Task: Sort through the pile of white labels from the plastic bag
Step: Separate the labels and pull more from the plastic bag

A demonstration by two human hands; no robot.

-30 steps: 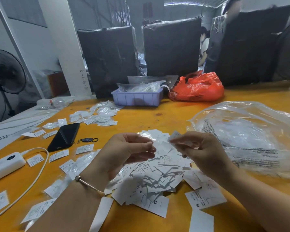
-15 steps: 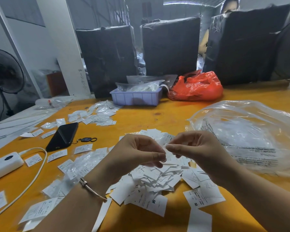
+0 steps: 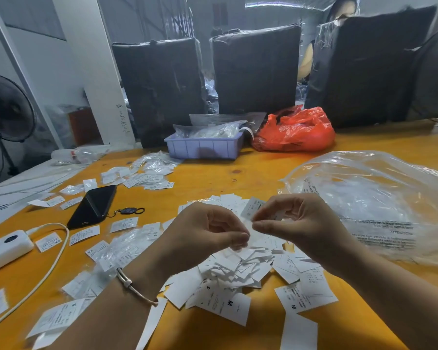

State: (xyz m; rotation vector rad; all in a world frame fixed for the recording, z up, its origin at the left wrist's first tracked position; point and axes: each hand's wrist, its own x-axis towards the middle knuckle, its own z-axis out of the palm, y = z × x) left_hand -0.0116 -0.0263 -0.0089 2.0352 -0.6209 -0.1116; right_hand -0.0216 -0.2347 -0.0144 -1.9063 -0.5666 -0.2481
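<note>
Both grips pinch small labels: left hand (image 3: 208,233) and right hand (image 3: 296,223) meet fingertip to fingertip. Below them lies the label pile (image 3: 240,271); the plastic bag (image 3: 379,198) sits at three o'clock.

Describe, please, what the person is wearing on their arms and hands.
Both forearms are bare, with no sleeves in view. The left hand has a thin, pale cord bracelet with a small bead-like clasp around its wrist. The right hand shows no glove, ring or band.
</note>
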